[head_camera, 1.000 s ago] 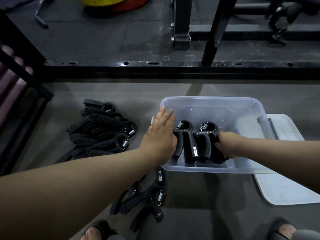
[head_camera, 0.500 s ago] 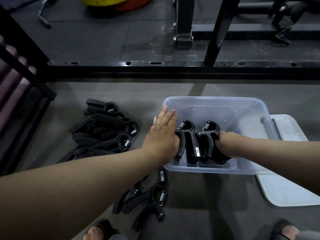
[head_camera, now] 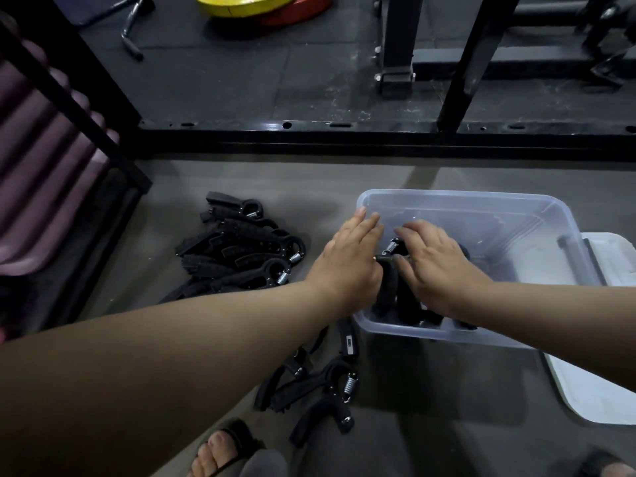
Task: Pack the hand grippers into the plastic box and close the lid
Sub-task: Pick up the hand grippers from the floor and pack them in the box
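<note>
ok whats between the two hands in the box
Head view: black hand grippers in the plastic box, one spring showing, sit between the left hand and the right hand.

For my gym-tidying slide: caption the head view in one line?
Left hand and right hand settle hand grippers in the clear plastic box; more grippers lie on the floor, lid alongside.

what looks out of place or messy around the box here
Nothing looks damaged or spilled. The only untidy part: a tangled pile of hand grippers lies loose on the floor left of the plastic box, with a few more by its near left corner. The lid lies at its right.
</note>
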`<state>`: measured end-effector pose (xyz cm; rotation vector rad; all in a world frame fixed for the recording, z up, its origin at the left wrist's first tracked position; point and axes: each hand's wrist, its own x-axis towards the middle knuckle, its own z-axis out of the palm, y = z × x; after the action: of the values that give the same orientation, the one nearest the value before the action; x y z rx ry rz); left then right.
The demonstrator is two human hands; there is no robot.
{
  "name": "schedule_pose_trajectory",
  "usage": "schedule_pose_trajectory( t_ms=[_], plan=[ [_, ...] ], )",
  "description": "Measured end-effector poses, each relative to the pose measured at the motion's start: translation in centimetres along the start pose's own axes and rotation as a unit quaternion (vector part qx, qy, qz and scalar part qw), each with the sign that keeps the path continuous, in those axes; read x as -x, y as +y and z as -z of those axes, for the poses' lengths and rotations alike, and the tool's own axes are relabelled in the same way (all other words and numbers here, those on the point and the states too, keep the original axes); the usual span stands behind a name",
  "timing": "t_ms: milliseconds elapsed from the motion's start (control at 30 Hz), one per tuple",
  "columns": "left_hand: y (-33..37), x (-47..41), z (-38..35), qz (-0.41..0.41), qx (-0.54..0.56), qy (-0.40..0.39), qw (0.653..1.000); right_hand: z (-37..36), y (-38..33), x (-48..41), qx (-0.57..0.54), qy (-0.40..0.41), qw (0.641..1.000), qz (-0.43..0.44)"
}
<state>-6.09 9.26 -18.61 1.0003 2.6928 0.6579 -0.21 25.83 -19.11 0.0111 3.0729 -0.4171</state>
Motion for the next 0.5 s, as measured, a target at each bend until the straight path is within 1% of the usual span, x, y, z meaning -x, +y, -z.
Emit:
schedule_pose_trajectory(
  t_ms=[100,200,333,433,500],
  plan=[
    [-0.8,0.5,0.4,-0.026,-0.018,0.006,0.999,0.6,-2.6,-1.4,-0.053,0.010,0.998,0.014],
    [-2.2,1.1,0.9,-0.024,-0.011,0.022,0.999,0.8,-4.7,-2.2,-0.069,0.002,0.997,0.036],
    [-5.7,2.4,1.9,0.039,-0.080,0.001,0.996,0.2,-6.9,-3.1,-0.048,-0.037,0.997,0.043],
    [-9.1,3.1,2.7,0.092,-0.159,-0.023,0.983,-0.4,-8.2,-3.6,-0.012,-0.043,0.998,0.046],
    [-11.1,3.3,3.3,0.132,-0.189,-0.052,0.972,-0.7,-8.7,-3.8,0.017,-0.048,0.997,0.054]
  ],
)
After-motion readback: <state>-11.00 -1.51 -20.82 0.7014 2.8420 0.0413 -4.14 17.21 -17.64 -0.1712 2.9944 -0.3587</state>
